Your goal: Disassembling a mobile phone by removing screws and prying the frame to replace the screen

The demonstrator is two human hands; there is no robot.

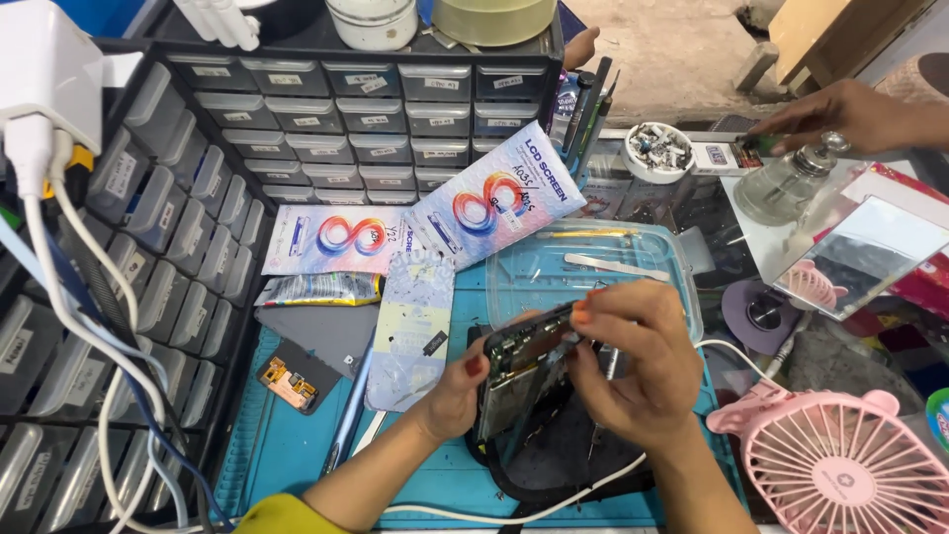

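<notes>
Near edge: my left hand (pixel 457 388) props the opened phone (pixel 522 368).
Right hand (pixel 633 361): fingers pinched at its top edge.
Progress: back panel (pixel 411 331) off, left; internals exposed.

We see two flat white screen packages (pixel 435 222) with swirling red-blue prints leaning against the drawer cabinet (pixel 395 109), small white labels on its drawers, and perhaps a crumpled yellow-blue pouch (pixel 318 289) below.

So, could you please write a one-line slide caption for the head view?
Left hand steadies an opened phone while right hand works on it above a blue mat.
</notes>
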